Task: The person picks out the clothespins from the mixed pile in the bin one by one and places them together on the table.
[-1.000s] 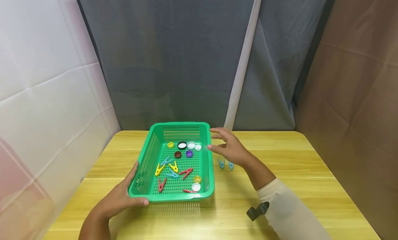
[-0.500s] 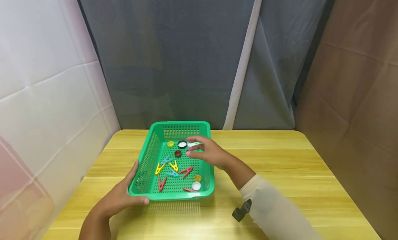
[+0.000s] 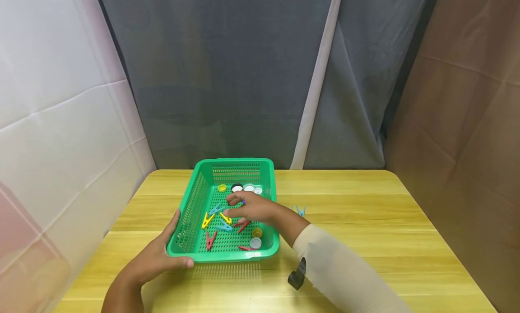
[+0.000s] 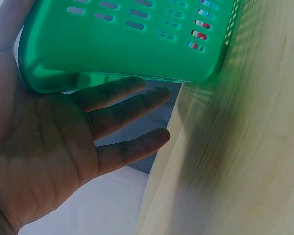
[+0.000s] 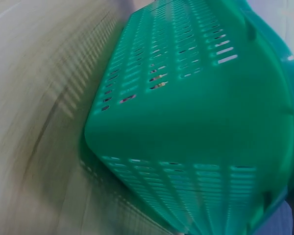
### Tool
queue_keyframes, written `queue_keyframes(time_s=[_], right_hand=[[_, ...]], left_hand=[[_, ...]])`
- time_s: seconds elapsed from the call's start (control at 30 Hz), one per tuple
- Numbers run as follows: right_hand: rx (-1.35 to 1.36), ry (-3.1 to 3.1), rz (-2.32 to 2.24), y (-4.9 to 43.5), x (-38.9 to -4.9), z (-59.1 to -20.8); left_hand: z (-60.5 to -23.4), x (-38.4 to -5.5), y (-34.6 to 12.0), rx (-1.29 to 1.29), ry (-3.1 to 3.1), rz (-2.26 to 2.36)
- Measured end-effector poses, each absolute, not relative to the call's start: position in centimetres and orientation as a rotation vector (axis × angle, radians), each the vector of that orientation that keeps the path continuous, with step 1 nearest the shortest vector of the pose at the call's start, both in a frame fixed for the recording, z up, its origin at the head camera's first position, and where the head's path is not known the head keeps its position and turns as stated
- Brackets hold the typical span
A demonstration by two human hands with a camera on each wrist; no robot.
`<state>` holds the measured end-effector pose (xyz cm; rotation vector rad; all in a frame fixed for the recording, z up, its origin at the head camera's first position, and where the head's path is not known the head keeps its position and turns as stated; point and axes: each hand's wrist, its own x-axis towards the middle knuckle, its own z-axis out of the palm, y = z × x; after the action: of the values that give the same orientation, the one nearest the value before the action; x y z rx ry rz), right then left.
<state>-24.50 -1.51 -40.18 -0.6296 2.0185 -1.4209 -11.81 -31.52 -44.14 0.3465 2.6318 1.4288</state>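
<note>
A green plastic basket (image 3: 187,258) sits on the table. My left hand (image 3: 152,261) braces its near left corner, thumb along the front rim and fingers on the left side. In the left wrist view, several fingers (image 4: 132,149) lie straight and spread by the basket wall. Reaching over the right rim, my right hand (image 3: 256,208) hovers inside with fingers apart, above a yellow clothespin (image 3: 225,218) and a red clothespin (image 3: 242,226). It partly covers a purple bottle cap. The right wrist view shows only the basket's outer wall (image 5: 186,127), no hand.
Other clothespins lie in the basket, among them a blue clothespin (image 3: 224,227) and a red clothespin (image 3: 211,241). A yellow cap (image 3: 221,188) and white cap (image 3: 255,243) are inside too. Right of the basket lies a blue clothespin (image 3: 300,211). Curtains surround the wooden table (image 3: 365,241).
My right hand has moved left from beside the basket's right rim, over the caps, then lower toward the clothespins in the middle. The left hand and basket have stayed put.
</note>
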Motion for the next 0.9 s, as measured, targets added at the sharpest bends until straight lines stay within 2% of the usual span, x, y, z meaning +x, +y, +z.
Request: queue_keyframes(time_s=[0.37,0.9], right_hand=[[-0.630,1.978,-1.301,-3.5,-24.8,-40.0],[-0.557,1.945,-1.262,-3.1,-24.8,-41.3]], left_hand=[[-44.0,-11.8,-32.2,0.361,2.623,1.446],[-44.5,-12.1,-31.6,0.365,2.604,1.477]])
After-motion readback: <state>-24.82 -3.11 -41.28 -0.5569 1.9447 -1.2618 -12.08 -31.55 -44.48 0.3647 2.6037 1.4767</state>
